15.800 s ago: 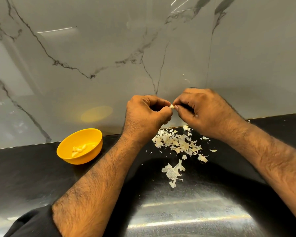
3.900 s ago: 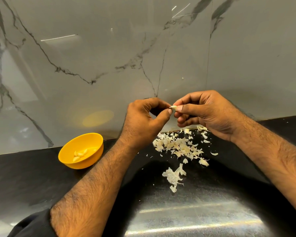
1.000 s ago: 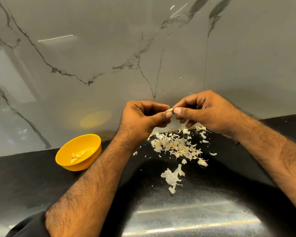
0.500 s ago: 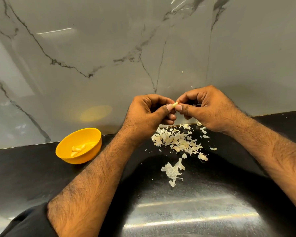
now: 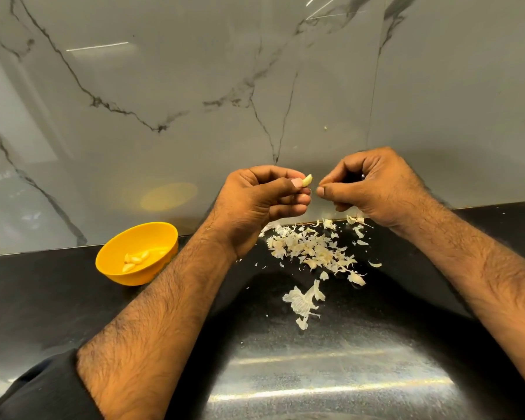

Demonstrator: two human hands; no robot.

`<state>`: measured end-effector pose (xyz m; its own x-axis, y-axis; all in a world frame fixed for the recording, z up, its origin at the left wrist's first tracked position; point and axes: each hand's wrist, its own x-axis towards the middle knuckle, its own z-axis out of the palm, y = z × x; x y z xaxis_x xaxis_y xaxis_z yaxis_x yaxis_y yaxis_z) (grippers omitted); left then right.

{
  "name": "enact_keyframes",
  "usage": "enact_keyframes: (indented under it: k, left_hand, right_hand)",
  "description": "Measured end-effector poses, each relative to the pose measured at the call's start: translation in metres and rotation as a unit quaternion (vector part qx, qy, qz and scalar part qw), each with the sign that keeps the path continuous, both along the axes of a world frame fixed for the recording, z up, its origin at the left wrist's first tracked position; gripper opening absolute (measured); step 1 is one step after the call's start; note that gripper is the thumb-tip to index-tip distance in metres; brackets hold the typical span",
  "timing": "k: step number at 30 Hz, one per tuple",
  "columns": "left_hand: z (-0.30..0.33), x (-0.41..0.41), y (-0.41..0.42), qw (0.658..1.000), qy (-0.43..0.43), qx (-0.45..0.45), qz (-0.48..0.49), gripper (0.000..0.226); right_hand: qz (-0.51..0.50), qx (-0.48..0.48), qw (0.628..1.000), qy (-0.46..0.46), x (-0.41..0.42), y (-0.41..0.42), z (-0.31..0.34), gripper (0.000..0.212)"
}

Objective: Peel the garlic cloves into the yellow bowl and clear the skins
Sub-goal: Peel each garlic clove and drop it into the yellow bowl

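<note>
Fingers of left hand [image 5: 256, 198] pinch garlic clove [image 5: 307, 180]; right hand [image 5: 373, 186], now parted, pinches a skin scrap.

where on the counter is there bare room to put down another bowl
Bare black counter lies left of and in front of the yellow bowl, and on the far right beyond the right forearm. It is crowded mid-counter, where garlic skins spread beneath both hands.

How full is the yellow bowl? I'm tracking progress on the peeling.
Nearly empty: the yellow bowl holds only a few peeled cloves on its bottom; most of the inside is bare.
</note>
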<state>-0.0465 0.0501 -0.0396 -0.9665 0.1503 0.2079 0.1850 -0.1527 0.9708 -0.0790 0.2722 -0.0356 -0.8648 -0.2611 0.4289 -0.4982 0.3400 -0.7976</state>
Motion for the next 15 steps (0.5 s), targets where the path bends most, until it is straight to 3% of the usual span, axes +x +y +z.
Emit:
enact_keyframes:
  k: [5,10,15]
  left_hand:
    - [-0.0017,-0.0003,0.0004,0.997,0.042,-0.047,0.038,0.019]
    - [-0.0046,-0.0015,0.001,0.989,0.084,-0.102,0.064,0.016]
    - [-0.0074,-0.0007,0.0065,0.978,0.117,-0.154,0.083,0.015]
  right_hand:
    - [0.04,0.105,0.992,-0.05,0.0011,0.0032,0.0035,0.03]
    - [0.057,0.035,0.998,-0.01,0.007,-0.0052,0.004,0.014]
    - [0.023,0.08,0.995,0.048,0.0063,-0.004,0.0036,0.012]
